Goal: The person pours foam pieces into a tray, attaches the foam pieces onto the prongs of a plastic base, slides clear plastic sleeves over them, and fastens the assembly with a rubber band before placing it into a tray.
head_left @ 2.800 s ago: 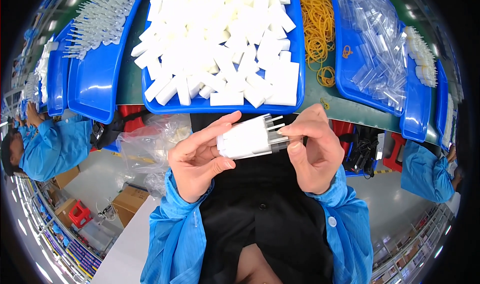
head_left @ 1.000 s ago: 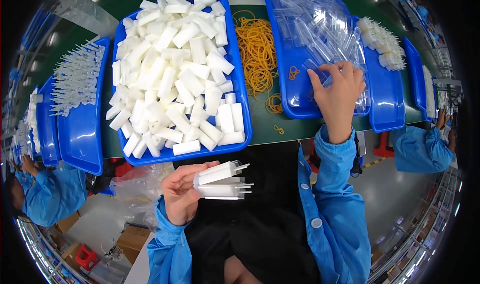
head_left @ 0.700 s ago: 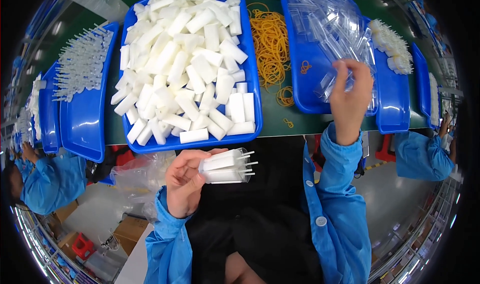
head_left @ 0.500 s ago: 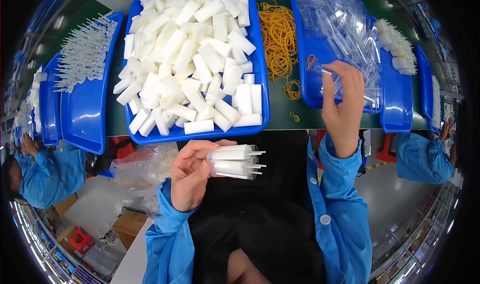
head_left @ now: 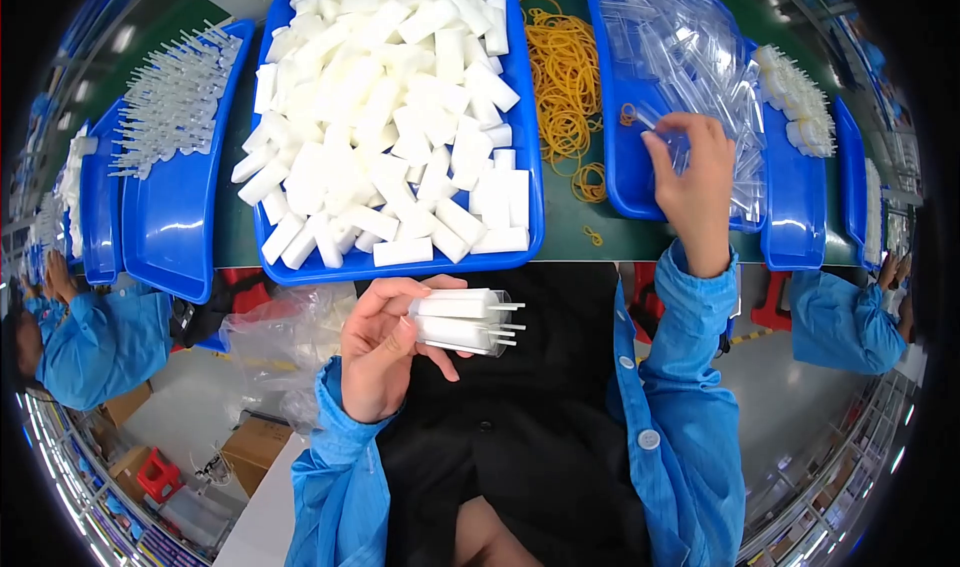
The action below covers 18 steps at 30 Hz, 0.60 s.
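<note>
My left hand (head_left: 382, 352) is closed around a bundle of white foam pieces in clear plastic sleeves (head_left: 455, 322), held below the big tray. Thin white sticks (head_left: 505, 325) poke out of the bundle's right end. Over the blue tray on the right, my right hand (head_left: 698, 182) has its thumb and forefinger apart, close to a clear plastic tube (head_left: 648, 117). Contact with that tube is hard to make out. Many clear plastic tubes (head_left: 690, 57) lie heaped in this tray, and a small orange rubber band (head_left: 628, 114) is near my fingertips.
White foam blocks (head_left: 380, 117) fill a large blue tray (head_left: 400, 270). Yellow rubber bands (head_left: 565, 77) lie on the green table between trays. Thin white sticks (head_left: 175, 102) sit in the left tray. Co-workers' blue sleeves (head_left: 115, 342) show at both sides.
My right hand has shifted slightly over the tubes, and the visible tube near its fingertips now sits differently. My left hand still holds the bundle, with a lower finger now extended beneath it.
</note>
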### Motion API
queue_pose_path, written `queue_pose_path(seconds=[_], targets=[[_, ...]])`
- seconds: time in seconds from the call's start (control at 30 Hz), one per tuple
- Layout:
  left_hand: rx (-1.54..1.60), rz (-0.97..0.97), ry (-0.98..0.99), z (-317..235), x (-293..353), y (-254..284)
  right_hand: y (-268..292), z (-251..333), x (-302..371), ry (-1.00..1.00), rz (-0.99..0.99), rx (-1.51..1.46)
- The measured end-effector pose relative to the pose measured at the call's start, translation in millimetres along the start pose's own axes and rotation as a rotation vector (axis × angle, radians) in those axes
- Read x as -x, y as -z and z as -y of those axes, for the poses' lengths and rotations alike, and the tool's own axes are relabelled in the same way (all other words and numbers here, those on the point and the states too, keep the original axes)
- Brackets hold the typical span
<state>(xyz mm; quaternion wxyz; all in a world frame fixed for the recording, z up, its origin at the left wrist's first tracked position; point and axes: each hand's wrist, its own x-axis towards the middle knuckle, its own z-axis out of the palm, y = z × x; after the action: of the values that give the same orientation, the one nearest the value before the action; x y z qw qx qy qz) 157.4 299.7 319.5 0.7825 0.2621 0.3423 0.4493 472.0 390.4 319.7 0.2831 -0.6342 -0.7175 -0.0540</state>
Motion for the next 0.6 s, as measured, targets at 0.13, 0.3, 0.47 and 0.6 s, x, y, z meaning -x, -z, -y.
queue_pose_path(seconds=[0.13, 0.3, 0.47, 0.6], targets=[[-0.001, -0.007, -0.027, -3.7, -0.3, -4.0, 0.1, 14.3, 5.6, -0.076, -0.156, -0.22], [-0.002, 0.069, -0.071, 1.3, -3.3, 0.8, 24.2, 48.3, 31.0, -0.242, 0.011, -0.804], [-0.064, 0.036, -0.179, 8.1, -2.4, -2.7, 28.8, 82.8, 49.9, -0.406, 0.198, -1.239], [-0.07, 0.101, -0.248, 7.0, -0.1, 2.2, 28.1, 98.0, 54.9, -0.313, 0.299, -1.376]])
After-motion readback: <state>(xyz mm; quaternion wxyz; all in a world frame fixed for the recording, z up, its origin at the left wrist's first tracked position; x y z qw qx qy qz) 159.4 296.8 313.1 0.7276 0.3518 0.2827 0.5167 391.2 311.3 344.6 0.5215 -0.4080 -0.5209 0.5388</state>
